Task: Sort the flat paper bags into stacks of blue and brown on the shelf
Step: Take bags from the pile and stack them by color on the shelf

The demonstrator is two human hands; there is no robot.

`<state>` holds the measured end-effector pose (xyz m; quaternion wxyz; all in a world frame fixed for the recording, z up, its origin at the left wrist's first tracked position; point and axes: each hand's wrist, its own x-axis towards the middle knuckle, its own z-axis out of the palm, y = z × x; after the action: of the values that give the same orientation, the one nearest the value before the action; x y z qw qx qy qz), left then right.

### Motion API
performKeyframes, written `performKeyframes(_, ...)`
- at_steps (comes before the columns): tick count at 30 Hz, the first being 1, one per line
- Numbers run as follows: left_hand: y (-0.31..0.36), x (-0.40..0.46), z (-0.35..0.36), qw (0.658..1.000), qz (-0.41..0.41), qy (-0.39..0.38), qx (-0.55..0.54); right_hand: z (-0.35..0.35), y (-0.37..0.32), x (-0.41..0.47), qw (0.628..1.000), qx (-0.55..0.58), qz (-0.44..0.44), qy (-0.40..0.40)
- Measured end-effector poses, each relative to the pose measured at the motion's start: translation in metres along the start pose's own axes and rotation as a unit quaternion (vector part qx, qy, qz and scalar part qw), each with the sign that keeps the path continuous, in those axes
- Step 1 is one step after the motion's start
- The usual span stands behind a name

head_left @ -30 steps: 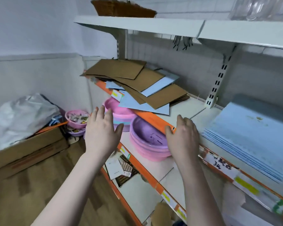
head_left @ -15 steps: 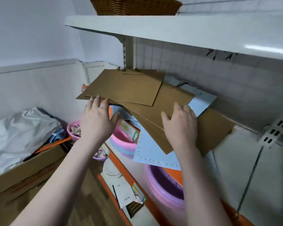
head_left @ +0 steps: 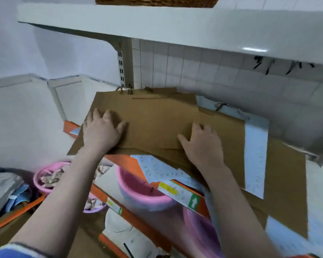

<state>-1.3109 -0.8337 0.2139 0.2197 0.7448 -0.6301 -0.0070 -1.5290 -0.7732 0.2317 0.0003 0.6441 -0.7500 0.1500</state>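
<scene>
A mixed pile of flat paper bags lies on the white shelf (head_left: 317, 175) with its orange front rail. The top brown bag (head_left: 153, 120) has cord handles at its far edge. My left hand (head_left: 101, 130) rests flat on its left part, fingers spread. My right hand (head_left: 201, 144) lies on the bag's near right corner, thumb at the edge; whether it grips is unclear. More brown bags (head_left: 229, 142) sit beneath. Blue bags (head_left: 255, 155) stick out to the right, and a dotted blue bag (head_left: 157, 168) overhangs the front.
An upper white shelf (head_left: 157, 23) with a wicker basket (head_left: 157, 1) hangs close overhead. Pink basins (head_left: 144, 194) and a purple basin (head_left: 199, 229) sit on the lower shelf. A small pink bowl (head_left: 47, 177) and a grey sack (head_left: 0, 190) lie lower left.
The view has closed in on the pile. Both hands moved forward from its near edge onto the top brown bag, left hand on its left part, right hand at its near right corner.
</scene>
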Motion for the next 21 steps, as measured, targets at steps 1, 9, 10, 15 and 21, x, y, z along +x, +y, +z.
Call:
performKeyframes(1, -0.006, 0.011, 0.003, 1.0, -0.002, -0.012, 0.004, 0.002, -0.007, 0.005, 1.0, -0.011, 0.018, -0.004)
performKeyframes(9, -0.032, 0.049, 0.012, 0.998, -0.007, -0.046, -0.035, 0.013, -0.037, 0.026, 0.99, -0.037, 0.128, 0.041)
performKeyframes(10, -0.031, 0.051, 0.012, 0.998, -0.003, -0.042, -0.04, 0.014, -0.038, 0.029, 0.989, -0.03, 0.134, 0.047)
performKeyframes(15, -0.032, 0.057, 0.006, 0.994, -0.018, -0.003, -0.11, 0.018, -0.043, 0.033, 0.981, 0.022, 0.166, 0.097)
performKeyframes(21, -0.038, 0.062, -0.005, 0.959, 0.002, 0.028, -0.282, 0.017, -0.036, 0.029, 0.966, 0.069, 0.225, 0.107)
